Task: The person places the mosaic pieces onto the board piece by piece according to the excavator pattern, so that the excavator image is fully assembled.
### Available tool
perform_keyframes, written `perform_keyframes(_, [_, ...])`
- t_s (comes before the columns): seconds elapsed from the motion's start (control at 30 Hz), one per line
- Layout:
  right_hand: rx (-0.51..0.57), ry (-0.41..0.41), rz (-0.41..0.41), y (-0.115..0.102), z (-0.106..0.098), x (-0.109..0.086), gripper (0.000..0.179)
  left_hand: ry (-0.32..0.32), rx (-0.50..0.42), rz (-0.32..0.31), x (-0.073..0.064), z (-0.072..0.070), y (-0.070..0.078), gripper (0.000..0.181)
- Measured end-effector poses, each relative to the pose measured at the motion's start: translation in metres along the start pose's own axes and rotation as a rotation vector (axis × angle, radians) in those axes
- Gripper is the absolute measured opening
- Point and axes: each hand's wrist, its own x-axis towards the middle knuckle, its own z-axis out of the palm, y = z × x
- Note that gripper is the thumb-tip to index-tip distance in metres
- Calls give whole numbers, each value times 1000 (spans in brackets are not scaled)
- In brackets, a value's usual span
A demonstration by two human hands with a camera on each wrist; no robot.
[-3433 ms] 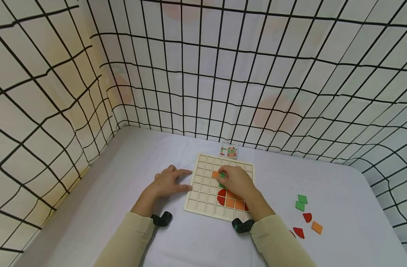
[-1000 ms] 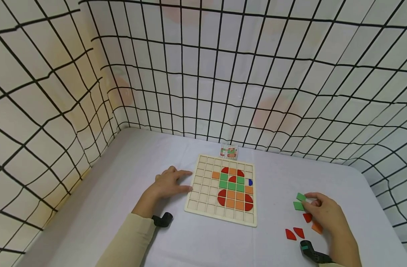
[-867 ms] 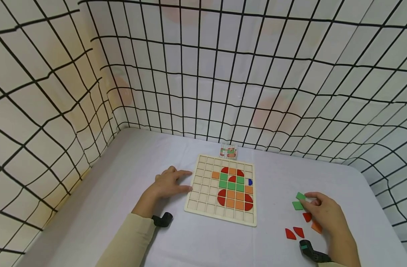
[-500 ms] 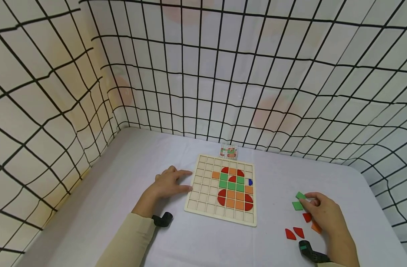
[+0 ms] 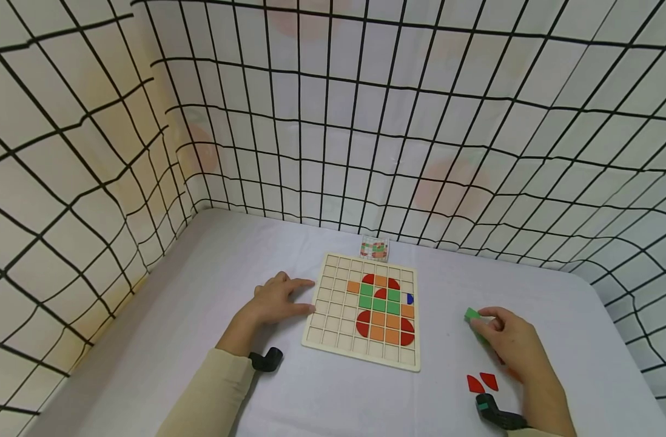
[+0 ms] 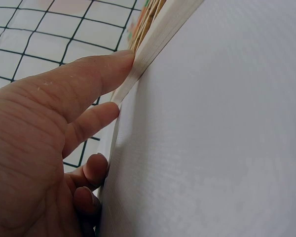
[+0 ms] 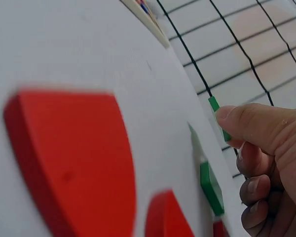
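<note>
My right hand (image 5: 510, 337) pinches a green square tile (image 7: 219, 118) between thumb and index finger, just above the white table, right of the board. Below it a second green tile (image 7: 212, 188) lies on the cloth, mostly hidden by the hand in the head view. The left hand (image 5: 278, 297) rests with thumb and index finger extended against the left edge of a wooden grid board (image 5: 326, 321). Several red, orange and green tiles fill cells in the board's right half, with a small blue half-round piece (image 5: 410, 298) near its right edge.
Two red quarter-round tiles (image 5: 489, 381) lie near the right wrist's camera. An orange tile (image 5: 512, 372) shows partly under the right hand. A small pattern card (image 5: 374, 249) stands behind the board. Black mesh (image 5: 366, 127) fences the table's back and sides.
The right hand went from the board to the loose tiles on the right, took up a green tile and moved slightly left with it. The left hand stays at the board's edge.
</note>
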Motion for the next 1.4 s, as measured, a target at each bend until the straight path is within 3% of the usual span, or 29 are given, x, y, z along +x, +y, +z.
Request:
perform_keyframes(0.4, [-80, 25, -63, -34, 13, 4, 46, 0, 9, -3, -3, -2, 4, 62])
perform_keyframes(0.7, [-92, 31, -88, -62, 20, 2, 43, -1, 0, 0, -3, -2, 4, 62])
perform_keyframes(1.13, [-101, 0, -211, -95, 29, 6, 38, 2, 3, 1, -1, -1, 1, 62])
perform_keyframes(1.4, [-113, -31, -237, -115, 37, 13, 41, 4, 8, 2, -1, -1, 2, 63])
